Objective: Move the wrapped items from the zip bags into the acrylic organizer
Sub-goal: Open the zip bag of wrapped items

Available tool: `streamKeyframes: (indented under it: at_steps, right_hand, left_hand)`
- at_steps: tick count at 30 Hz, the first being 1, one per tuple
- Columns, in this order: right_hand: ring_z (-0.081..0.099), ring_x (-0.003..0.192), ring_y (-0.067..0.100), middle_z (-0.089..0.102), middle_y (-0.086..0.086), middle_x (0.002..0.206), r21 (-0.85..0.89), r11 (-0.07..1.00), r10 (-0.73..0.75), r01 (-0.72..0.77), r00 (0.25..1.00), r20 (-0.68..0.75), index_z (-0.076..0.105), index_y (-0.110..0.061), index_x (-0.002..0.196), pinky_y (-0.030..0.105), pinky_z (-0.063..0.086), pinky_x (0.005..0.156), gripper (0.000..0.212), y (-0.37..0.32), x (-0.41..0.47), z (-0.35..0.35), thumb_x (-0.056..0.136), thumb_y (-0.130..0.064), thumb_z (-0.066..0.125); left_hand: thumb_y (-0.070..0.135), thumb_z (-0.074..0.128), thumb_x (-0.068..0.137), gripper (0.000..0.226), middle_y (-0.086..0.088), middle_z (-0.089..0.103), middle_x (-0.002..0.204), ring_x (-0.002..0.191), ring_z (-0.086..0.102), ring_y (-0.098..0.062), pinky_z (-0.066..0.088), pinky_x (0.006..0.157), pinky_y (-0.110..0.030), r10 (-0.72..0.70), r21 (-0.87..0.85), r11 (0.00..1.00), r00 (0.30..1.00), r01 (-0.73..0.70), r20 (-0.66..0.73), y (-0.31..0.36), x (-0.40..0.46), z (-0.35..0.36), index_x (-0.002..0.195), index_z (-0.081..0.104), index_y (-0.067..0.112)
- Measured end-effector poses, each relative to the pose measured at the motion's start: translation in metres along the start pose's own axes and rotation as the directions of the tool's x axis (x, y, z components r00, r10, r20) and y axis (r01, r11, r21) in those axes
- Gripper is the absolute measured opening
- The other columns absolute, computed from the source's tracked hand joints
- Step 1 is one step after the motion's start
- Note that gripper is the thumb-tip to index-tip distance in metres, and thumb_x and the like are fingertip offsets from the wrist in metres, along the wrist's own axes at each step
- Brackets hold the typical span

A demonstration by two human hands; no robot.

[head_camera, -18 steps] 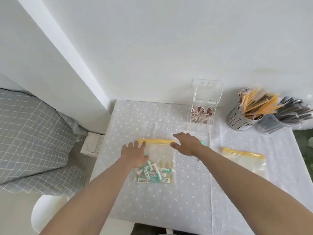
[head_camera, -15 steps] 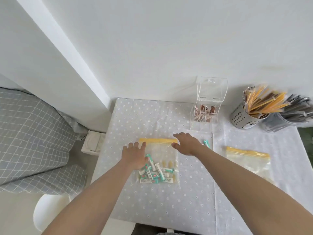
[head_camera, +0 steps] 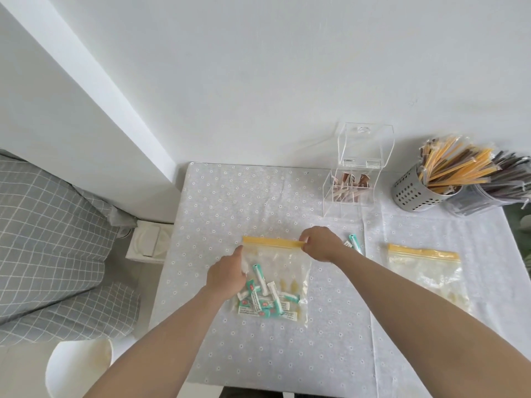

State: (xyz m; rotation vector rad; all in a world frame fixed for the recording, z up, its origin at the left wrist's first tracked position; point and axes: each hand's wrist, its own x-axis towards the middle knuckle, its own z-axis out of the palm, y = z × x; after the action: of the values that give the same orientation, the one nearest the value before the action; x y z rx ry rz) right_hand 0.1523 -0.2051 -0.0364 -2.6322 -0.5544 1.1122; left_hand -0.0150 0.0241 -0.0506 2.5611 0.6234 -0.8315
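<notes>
Zip bag (head_camera: 275,280) lies at frame centre on the table (head_camera: 258,354), acrylic organizer (head_camera: 349,193) above right. Left hand (head_camera: 227,275), earlier flat, now grips the bag's left edge; right hand (head_camera: 320,244) now pinches the yellow seal's right end. Opening appears imminent; wrapped items (head_camera: 265,300) remain inside.

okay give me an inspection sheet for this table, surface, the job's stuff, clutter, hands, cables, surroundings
Surface: table under a white dotted cloth.
Job's things: zip bag of teal wrapped items lies flat; second bag to its right; organizer at the back, lid up, brown items inside.
Clutter: metal caddy full of sticks; loose teal item.
Hands: left hand holds the bag's left edge; right hand pinches the yellow zip's right end.
Cables: nothing seen.
Surroundings: white wall, checked bedding, white stool.
</notes>
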Motion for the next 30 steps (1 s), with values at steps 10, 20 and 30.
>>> streamKeyframes:
  at_steps: [10, 20, 30]
  right_hand:
    - [0.065, 0.097, 0.018, 0.069, -0.004, 0.098, 0.185, 0.983, 0.011, 0.013, 0.992, -0.128, 0.079, -0.016, 0.108, 0.023, 0.048, 0.073, 0.017, 0.043, -0.049, -0.027, 0.1, -0.023, 0.065]
    - [0.063, 0.073, 0.007, 0.072, -0.009, 0.083, 0.388, 0.918, -0.012, 0.079, 0.985, -0.173, 0.079, -0.025, 0.089, 0.025, 0.05, 0.07, 0.008, 0.093, -0.082, -0.049, 0.095, -0.027, 0.074]
    - [0.063, 0.071, 0.002, 0.073, -0.009, 0.082, 0.414, 0.901, -0.07, 0.126, 0.986, -0.148, 0.081, -0.022, 0.09, 0.011, 0.043, 0.061, 0.009, 0.1, -0.095, -0.042, 0.092, -0.03, 0.078]
  left_hand:
    - [0.013, 0.057, 0.099, 0.042, 0.001, 0.079, 0.117, 0.111, 0.073, -0.029, 0.057, 0.088, -0.037, 0.009, -0.083, 0.996, 0.989, -0.021, -0.147, 0.041, 0.012, -0.031, 0.137, 0.068, 0.028]
    - [0.033, 0.066, 0.099, 0.028, 0.006, 0.077, 0.12, 0.111, 0.072, -0.024, 0.054, 0.089, -0.032, -0.001, -0.2, 0.979, 0.985, -0.035, -0.175, 0.117, 0.003, -0.051, 0.124, 0.075, 0.025]
    - [0.066, 0.058, 0.096, 0.057, 0.005, 0.082, 0.082, 0.076, 0.078, -0.019, 0.061, 0.08, -0.035, 0.01, -0.357, 0.933, 0.997, -0.038, -0.08, 0.195, -0.004, -0.042, 0.081, 0.078, 0.015]
